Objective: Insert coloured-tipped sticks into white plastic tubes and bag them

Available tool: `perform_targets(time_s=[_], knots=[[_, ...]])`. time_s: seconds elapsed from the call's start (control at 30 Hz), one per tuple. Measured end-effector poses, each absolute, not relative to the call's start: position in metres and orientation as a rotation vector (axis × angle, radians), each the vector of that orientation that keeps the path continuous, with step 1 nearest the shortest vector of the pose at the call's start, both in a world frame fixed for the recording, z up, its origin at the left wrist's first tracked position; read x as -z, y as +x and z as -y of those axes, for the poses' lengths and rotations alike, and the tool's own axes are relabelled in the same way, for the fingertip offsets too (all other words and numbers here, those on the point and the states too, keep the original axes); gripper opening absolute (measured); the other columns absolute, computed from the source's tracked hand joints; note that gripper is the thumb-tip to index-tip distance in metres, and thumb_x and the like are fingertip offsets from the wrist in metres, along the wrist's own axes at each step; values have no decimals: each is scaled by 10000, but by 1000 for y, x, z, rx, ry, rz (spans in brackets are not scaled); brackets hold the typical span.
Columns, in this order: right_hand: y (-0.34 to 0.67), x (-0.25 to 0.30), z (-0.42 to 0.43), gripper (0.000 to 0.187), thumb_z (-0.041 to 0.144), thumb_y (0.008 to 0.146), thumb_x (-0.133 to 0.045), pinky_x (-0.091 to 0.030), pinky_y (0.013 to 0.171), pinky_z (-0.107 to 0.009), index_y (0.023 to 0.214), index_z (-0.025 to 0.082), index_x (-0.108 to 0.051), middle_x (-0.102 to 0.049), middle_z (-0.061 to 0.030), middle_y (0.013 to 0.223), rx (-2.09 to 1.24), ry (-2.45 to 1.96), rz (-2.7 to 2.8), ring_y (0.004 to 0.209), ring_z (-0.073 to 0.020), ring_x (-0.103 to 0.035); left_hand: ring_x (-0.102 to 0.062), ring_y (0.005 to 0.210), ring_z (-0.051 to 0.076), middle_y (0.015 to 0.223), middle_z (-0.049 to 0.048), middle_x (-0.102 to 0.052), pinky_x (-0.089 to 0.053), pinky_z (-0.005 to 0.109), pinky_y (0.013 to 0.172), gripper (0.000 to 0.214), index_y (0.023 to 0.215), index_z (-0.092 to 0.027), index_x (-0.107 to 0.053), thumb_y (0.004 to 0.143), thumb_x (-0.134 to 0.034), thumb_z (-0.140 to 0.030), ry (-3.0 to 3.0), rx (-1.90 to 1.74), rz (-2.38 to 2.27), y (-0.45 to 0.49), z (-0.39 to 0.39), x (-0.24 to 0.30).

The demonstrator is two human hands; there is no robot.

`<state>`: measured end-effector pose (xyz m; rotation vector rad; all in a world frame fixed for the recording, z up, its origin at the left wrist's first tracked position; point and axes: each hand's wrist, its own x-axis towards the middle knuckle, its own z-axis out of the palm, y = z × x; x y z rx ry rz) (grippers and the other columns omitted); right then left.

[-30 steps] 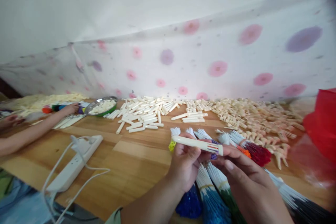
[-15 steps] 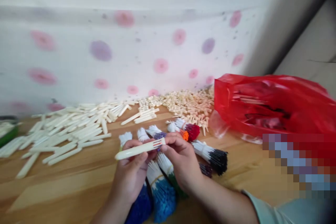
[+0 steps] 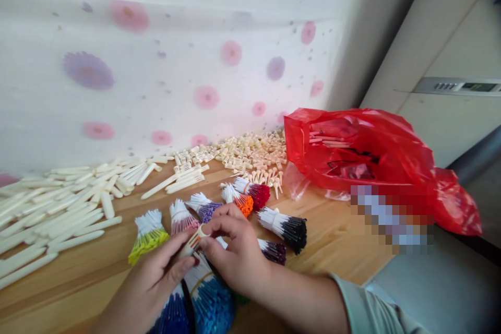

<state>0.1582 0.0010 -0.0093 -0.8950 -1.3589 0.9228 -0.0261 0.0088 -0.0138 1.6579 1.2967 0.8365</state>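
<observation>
A cream pen barrel [image 3: 192, 242] with slots at its top end is held low over the table, tilted, its lower part hidden in my fingers. My left hand [image 3: 156, 274] is closed around the barrel. The thumb and fingers of my right hand [image 3: 237, 250] pinch at its slotted end; orange-red shows in a slot. Under and around my hands lie bundles of thin pen refills with white ends: blue refills [image 3: 213, 297], dark blue refills [image 3: 172, 310], yellow refills [image 3: 147, 232], pink refills [image 3: 182, 216] and black refills [image 3: 284, 227].
Many cream pen barrels [image 3: 74, 203] lie in a loose heap on the left. Small slotted cream pen parts [image 3: 250, 151] are piled along the wall. A red plastic bag [image 3: 391, 141] stands open at the right, near the table's edge. Red refills [image 3: 254, 193] lie beyond my right hand.
The view has swung to the right. The barrel was lengthwise across both hands; now it is turned, with its slotted end angled up and more of it covered by my left hand.
</observation>
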Motion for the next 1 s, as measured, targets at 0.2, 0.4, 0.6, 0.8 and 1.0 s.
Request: perform_targets(time_s=[0.2, 0.4, 0.6, 0.8, 1.0], knots=[[154, 10, 8, 101, 151, 741, -609, -484, 772, -277, 824, 196, -644, -529, -45, 893, -852, -842, 1506, 852, -163, -558, -626, 645, 200, 735, 14, -701, -530, 233, 613, 356, 1112, -248, -662, 766, -646, -330, 1771, -749, -1199, -20, -2, 10], [158, 10, 6, 77, 165, 778, -607, -470, 766, -264, 793, 171, -682, -531, -49, 858, -904, -813, 1506, 839, -159, -553, -628, 876, 248, 986, 39, -703, -492, 262, 819, 344, 1065, -251, -682, 725, -680, -303, 1873, -729, -1216, -26, -7, 5], [170, 3, -1, 70, 182, 783, -631, -464, 765, -267, 760, 176, -696, -539, -27, 834, -1083, -811, 1560, 799, -141, -559, -559, 628, 160, 673, -6, -616, -434, 182, 555, 121, 844, -197, -654, 809, -608, -303, 1819, -620, -1181, -18, 0, -1], [182, -7, -5, 146, 222, 852, -564, -452, 816, -297, 852, 207, -709, -534, -34, 885, -1237, -727, 1668, 858, -150, -555, -454, 494, 95, 608, -12, -551, -353, 164, 450, 299, 837, -166, -591, 889, -470, -434, 1635, -571, -1035, -17, 4, 2], [181, -5, -5, 143, 249, 852, -571, -449, 780, -285, 802, 203, -697, -531, -26, 860, -1287, -782, 1627, 804, -141, -540, -433, 493, 83, 621, -26, -540, -325, 160, 447, 282, 872, -171, -581, 896, -465, -427, 1615, -583, -1030, -14, 8, 4]])
